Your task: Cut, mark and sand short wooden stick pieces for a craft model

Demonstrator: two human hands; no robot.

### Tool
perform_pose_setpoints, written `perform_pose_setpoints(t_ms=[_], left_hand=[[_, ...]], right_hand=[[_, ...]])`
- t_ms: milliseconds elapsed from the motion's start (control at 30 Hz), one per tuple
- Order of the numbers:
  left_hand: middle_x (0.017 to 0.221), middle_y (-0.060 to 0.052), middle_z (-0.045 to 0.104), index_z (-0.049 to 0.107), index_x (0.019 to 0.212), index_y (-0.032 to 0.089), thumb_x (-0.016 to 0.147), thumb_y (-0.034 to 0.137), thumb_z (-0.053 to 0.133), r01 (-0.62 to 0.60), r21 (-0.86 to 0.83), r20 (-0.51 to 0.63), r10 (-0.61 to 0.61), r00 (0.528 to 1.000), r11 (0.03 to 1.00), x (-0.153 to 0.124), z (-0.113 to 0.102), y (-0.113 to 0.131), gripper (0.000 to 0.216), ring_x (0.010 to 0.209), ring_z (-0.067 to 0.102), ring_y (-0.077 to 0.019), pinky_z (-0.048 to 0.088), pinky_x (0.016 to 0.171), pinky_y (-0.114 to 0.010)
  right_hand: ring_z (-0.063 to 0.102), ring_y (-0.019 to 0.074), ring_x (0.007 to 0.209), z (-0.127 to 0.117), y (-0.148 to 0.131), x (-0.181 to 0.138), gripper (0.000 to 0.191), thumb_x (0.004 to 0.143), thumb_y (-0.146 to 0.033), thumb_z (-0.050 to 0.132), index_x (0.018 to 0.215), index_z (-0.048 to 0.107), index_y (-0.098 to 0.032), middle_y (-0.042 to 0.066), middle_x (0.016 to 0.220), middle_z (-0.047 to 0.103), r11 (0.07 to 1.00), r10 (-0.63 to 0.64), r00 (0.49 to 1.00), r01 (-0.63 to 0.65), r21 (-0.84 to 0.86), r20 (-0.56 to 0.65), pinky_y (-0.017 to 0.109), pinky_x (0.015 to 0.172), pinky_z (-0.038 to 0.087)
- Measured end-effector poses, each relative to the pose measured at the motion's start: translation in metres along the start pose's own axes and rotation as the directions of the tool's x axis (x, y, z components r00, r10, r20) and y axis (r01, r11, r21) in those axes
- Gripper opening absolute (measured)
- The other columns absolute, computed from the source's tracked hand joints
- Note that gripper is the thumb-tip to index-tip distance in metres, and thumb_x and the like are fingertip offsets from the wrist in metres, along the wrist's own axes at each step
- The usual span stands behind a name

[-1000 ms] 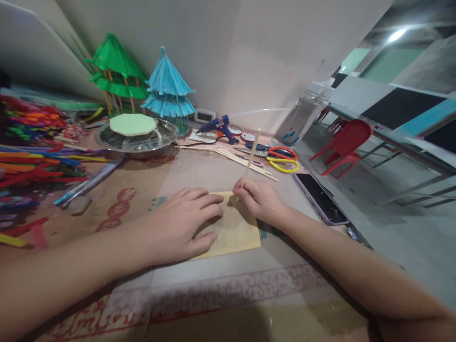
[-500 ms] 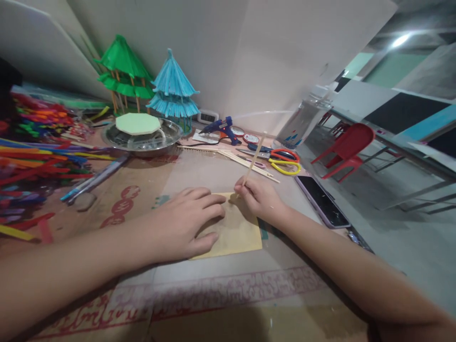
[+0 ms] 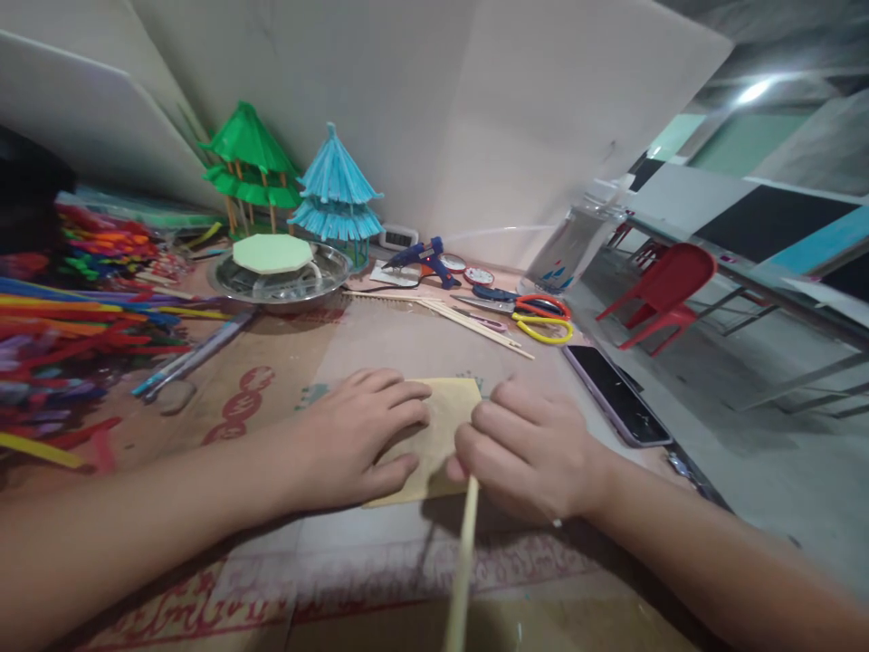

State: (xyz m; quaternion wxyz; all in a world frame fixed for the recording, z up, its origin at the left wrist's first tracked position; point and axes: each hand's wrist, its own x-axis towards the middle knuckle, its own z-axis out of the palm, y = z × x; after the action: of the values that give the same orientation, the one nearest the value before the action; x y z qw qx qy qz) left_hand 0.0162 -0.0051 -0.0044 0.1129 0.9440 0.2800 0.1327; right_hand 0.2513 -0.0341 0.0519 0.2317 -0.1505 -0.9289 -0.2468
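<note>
My left hand [image 3: 357, 436] lies flat, fingers spread, pressing down on a yellow paper square [image 3: 448, 407] on the table. My right hand [image 3: 526, 448] is closed around a thin wooden stick [image 3: 462, 566] at the paper's near right corner. The stick's long end points toward me, down to the bottom of the view. Its tip at the paper is hidden under my fingers.
Behind are a green pagoda model [image 3: 251, 163], a blue pagoda model [image 3: 336, 195], a metal tray [image 3: 332, 272] with a pale green disc, a blue glue gun [image 3: 421, 258], scissors [image 3: 536, 317], loose sticks [image 3: 475, 321], a phone [image 3: 617, 394], and colourful pipe cleaners [image 3: 74, 317] on the left.
My right hand moved from the paper's far edge to its near right corner. The stick swung from pointing up and away to pointing toward me. The left hand stayed on the paper.
</note>
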Motion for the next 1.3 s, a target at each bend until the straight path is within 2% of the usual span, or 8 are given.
perform_pose_setpoints(t_ms=[167,500,600,700,767,833,1167,1300], left_hand=[[0.146,-0.009,0.058,0.064,0.118,0.023,0.093,0.039,0.058,-0.008,-0.001,-0.004,0.008,1.000,1.000,-0.003,-0.003,0.002,0.030,0.131,0.051,-0.0332,0.041,0.110,-0.056],[0.146,-0.008,0.058,0.064,0.117,0.023,0.093,0.038,0.058,-0.002,-0.012,-0.003,0.002,1.000,1.000,-0.001,-0.002,0.001,0.029,0.130,0.051,-0.0327,0.042,0.109,-0.055],[0.146,-0.008,0.059,0.064,0.117,0.024,0.093,0.038,0.058,-0.001,-0.006,0.002,0.001,1.000,1.000,-0.001,-0.004,0.002,0.029,0.129,0.052,-0.0327,0.043,0.107,-0.055],[0.145,-0.009,0.059,0.065,0.116,0.023,0.093,0.038,0.057,0.003,-0.005,0.007,-0.003,1.000,1.000,0.000,-0.005,0.003,0.029,0.129,0.052,-0.0336,0.043,0.107,-0.055],[0.144,-0.009,0.059,0.064,0.116,0.023,0.093,0.037,0.057,0.005,-0.011,0.002,-0.005,1.000,1.000,0.000,-0.005,0.003,0.028,0.128,0.052,-0.0337,0.042,0.106,-0.055],[0.142,-0.009,0.060,0.064,0.115,0.024,0.093,0.037,0.056,-0.002,-0.014,-0.010,0.002,1.000,1.000,0.001,-0.005,0.002,0.027,0.126,0.052,-0.0329,0.042,0.106,-0.054],[0.140,-0.009,0.060,0.063,0.113,0.024,0.093,0.037,0.057,-0.027,0.018,-0.004,0.027,1.000,0.999,0.001,-0.003,0.001,0.025,0.124,0.053,-0.0323,0.043,0.104,-0.053],[0.141,-0.009,0.060,0.063,0.113,0.023,0.094,0.037,0.056,-0.030,0.019,-0.017,0.030,0.999,0.999,0.001,-0.003,0.001,0.025,0.125,0.053,-0.0319,0.042,0.105,-0.052]], right_hand=[[0.037,0.0163,0.058,-0.021,-0.009,0.010,0.034,0.099,-0.022,0.059,0.065,0.062,-0.019,0.001,0.059,0.050,1.000,-0.009,0.998,0.009,-0.001,-0.062,0.033,0.054,0.029],[0.043,0.0155,0.055,-0.007,0.011,0.000,0.033,0.105,-0.024,0.050,0.076,0.065,-0.017,0.001,0.057,0.055,0.999,-0.046,0.992,0.047,0.007,-0.116,0.031,0.054,0.034],[0.054,0.0149,0.059,0.020,0.028,-0.012,0.033,0.106,-0.025,0.044,0.078,0.061,-0.019,0.001,0.063,0.062,0.957,0.224,0.971,-0.203,0.207,-0.084,0.028,0.057,0.040],[0.063,0.0150,0.063,0.045,0.035,-0.021,0.024,0.102,-0.025,0.049,0.081,0.060,-0.019,0.002,0.071,0.068,0.722,0.563,0.822,-0.538,0.435,0.085,0.026,0.062,0.046],[0.065,0.0154,0.062,0.054,0.035,-0.024,0.022,0.100,-0.025,0.052,0.080,0.060,-0.020,0.002,0.071,0.068,0.590,0.625,0.746,-0.645,0.486,0.231,0.025,0.061,0.047],[0.064,0.0151,0.061,0.059,0.033,-0.024,0.022,0.100,-0.027,0.051,0.081,0.060,-0.021,0.001,0.069,0.068,0.531,0.611,0.717,-0.686,0.498,0.336,0.025,0.061,0.046],[0.061,0.0157,0.063,0.063,0.030,-0.022,0.021,0.098,-0.020,0.046,0.083,0.061,-0.020,0.002,0.072,0.068,0.667,0.525,0.804,-0.593,0.452,0.279,0.024,0.062,0.042],[0.062,0.0172,0.065,0.066,0.031,-0.022,0.021,0.097,-0.023,0.049,0.080,0.060,-0.020,0.003,0.070,0.068,0.679,0.564,0.783,-0.620,0.393,0.261,0.026,0.062,0.042]])
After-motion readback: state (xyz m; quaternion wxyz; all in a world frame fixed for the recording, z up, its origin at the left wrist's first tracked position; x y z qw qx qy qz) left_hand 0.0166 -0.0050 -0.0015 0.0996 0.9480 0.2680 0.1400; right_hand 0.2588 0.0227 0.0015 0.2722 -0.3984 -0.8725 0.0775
